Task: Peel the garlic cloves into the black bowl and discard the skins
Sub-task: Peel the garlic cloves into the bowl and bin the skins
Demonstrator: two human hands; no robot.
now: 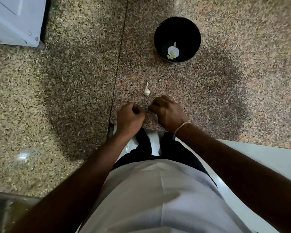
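Surface: we see a speckled granite counter (208, 91), pinkish brown on the right slab and paler, greenish grey on the left, with a dark seam (119, 56) running from far to near between the two.
Room: a white panel with a small latch (15, 19) sits at the far left corner; a pale floor or cabinet face shows along the near right edge below the counter.
Left hand: our left hand (129, 117) hovers over the near edge of the counter, fingers curled in tight and thumb pressed toward the fingertips; whether anything sits between them we cannot tell.
Right hand: our right hand (166, 111) is just beside the left, knuckles up, fingers curled under and reaching toward the left fingertips; what it pinches is hidden. A thin thread bracelet (181, 126) circles the wrist.
Garlic piece: a small whitish garlic piece with a thin stalk (146, 90) lies on the counter just beyond both hands, apart from them.
Black bowl: the round, deep black bowl (160, 34) stands well beyond the hands, to the far right.
Peeled cloves: a few pale yellow-green peeled cloves (171, 53) lie on the bowl's bottom beside a bright white glare.
Clothing: a white shirt (158, 199) and dark trousers fill the near part.
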